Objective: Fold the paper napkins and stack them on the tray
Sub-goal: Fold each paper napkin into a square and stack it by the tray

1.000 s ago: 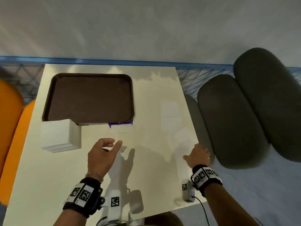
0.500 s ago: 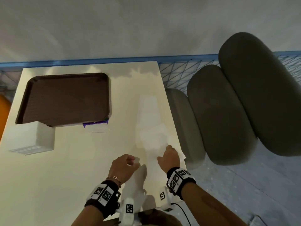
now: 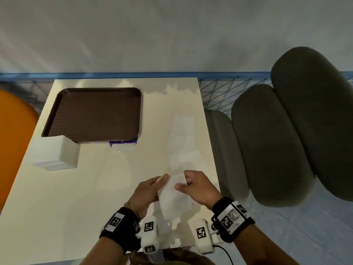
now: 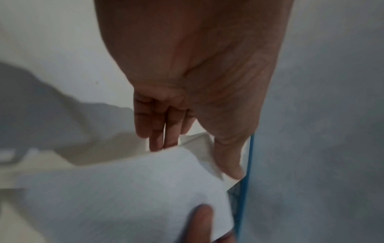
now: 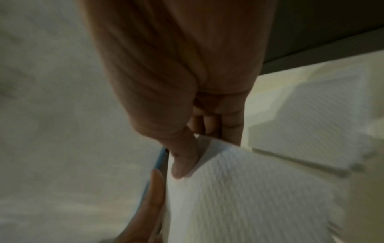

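Observation:
A white paper napkin (image 3: 172, 197) hangs lifted over the table's near right part, between my two hands. My right hand (image 3: 184, 184) pinches its upper right edge, thumb (image 5: 182, 162) on top and fingers curled behind. My left hand (image 3: 162, 181) holds its left edge, fingers (image 4: 158, 131) nearly straight and the thumb against the paper (image 4: 124, 189). Several loose napkins (image 3: 181, 131) lie flat along the table's right side. A thick stack of napkins (image 3: 55, 154) stands at the front left corner of the brown tray (image 3: 91, 90), which holds nothing.
A clear wrapper with a purple strip (image 3: 123, 145) lies at the tray's front edge. The cream table (image 3: 76, 197) ends just right of my hands, where dark grey cushions (image 3: 271, 142) stand. An orange seat (image 3: 15, 134) is at the left and a blue mesh rail (image 3: 215, 92) behind.
My right hand came in from the table's right edge and lifted a napkin. My left hand moved right from the table's middle and took hold of its other edge.

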